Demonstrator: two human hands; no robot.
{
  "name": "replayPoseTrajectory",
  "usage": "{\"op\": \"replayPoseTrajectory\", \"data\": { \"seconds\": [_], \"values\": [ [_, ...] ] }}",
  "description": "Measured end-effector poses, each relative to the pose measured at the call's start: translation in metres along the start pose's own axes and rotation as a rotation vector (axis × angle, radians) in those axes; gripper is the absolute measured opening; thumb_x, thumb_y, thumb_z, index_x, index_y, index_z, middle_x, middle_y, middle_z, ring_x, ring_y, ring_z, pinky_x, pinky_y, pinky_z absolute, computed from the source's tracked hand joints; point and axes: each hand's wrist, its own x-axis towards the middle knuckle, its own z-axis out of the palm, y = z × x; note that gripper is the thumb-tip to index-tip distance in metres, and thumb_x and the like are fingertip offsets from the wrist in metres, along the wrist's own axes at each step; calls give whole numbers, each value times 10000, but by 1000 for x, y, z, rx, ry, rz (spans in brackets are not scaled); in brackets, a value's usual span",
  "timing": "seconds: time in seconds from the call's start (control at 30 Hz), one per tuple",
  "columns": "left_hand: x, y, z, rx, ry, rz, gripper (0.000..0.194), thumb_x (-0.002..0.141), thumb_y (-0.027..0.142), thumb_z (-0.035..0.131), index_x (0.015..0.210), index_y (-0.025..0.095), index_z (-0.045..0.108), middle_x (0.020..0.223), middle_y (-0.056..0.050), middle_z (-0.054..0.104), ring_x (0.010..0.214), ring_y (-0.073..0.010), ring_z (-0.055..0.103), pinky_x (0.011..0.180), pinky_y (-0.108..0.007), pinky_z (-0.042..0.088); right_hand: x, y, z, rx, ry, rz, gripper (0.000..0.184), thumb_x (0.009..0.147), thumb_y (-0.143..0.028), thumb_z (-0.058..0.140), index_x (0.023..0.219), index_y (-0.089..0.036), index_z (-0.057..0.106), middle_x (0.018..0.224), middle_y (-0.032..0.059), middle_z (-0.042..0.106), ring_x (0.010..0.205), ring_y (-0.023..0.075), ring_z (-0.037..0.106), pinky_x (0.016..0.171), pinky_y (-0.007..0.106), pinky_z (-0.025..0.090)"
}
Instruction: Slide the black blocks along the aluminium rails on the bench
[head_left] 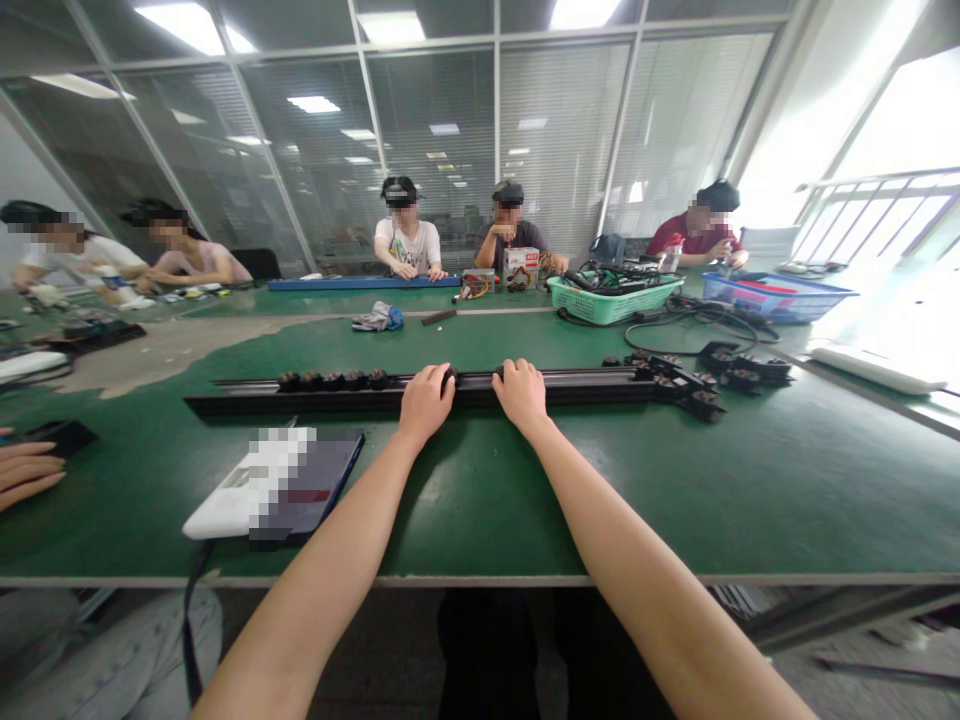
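Note:
A long black metal rail [360,402] lies crosswise on the green table in front of me. My left hand [426,402] is closed at the rail's middle, its fingers curled around a small black part [449,377] that pokes out by the thumb. A short gap to the right, my right hand [521,392] curls over the rail, with a dark bit of a similar part showing at its fingertips. Several round black parts [330,381] sit in a row along the rail left of my hands. More black parts [705,385] lie in a loose heap at its right end.
A white device and a dark phone-like slab [319,495] lie near the left front. Farther back are a grey glove [379,318], a green basket [615,303] of cables and a blue basket [780,298]. Another person's hand [30,470] rests at the left; several people sit opposite.

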Motion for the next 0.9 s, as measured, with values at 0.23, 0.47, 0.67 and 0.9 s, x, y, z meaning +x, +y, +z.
{"op": "replayPoseTrajectory", "data": {
  "seconds": [0.23, 0.47, 0.67, 0.9],
  "values": [
    [0, 1, -1, 11, -4, 4, 413, 1060, 316, 432, 1358, 140, 658, 1328, -148, 702, 1222, -296, 655, 1091, -427, 517, 0, 0, 1, -10, 8, 2, 278, 1078, -317, 487, 1178, -130, 666, 1198, 170, 686, 1151, 284, 620, 952, 373, 435],
    [0, 0, 0, 5, 6, 11, 405, 1061, 321, 433, 1357, 160, 657, 1326, -143, 701, 1224, -286, 655, 1090, -422, 518, -1, 0, 2, -14, 20, -10, 263, 1082, -326, 489, 1165, -146, 663, 1192, 174, 686, 1134, 271, 616, 944, 361, 433],
    [1, 1, -1, 5, -15, -3, 415, 1063, 317, 429, 1363, 133, 650, 1336, -158, 694, 1237, -302, 648, 1102, -437, 510, -1, -1, 1, -25, 10, -11, 289, 1085, -325, 477, 1172, -130, 671, 1200, 187, 681, 1155, 286, 607, 961, 375, 434],
    [1, 0, 0, 8, -7, -2, 406, 1057, 314, 444, 1359, 139, 652, 1337, -156, 695, 1229, -300, 654, 1094, -435, 517, -1, -1, 2, -14, 34, -7, 261, 1075, -317, 495, 1143, -135, 670, 1177, 182, 686, 1136, 282, 608, 953, 370, 433]
  ]
}}
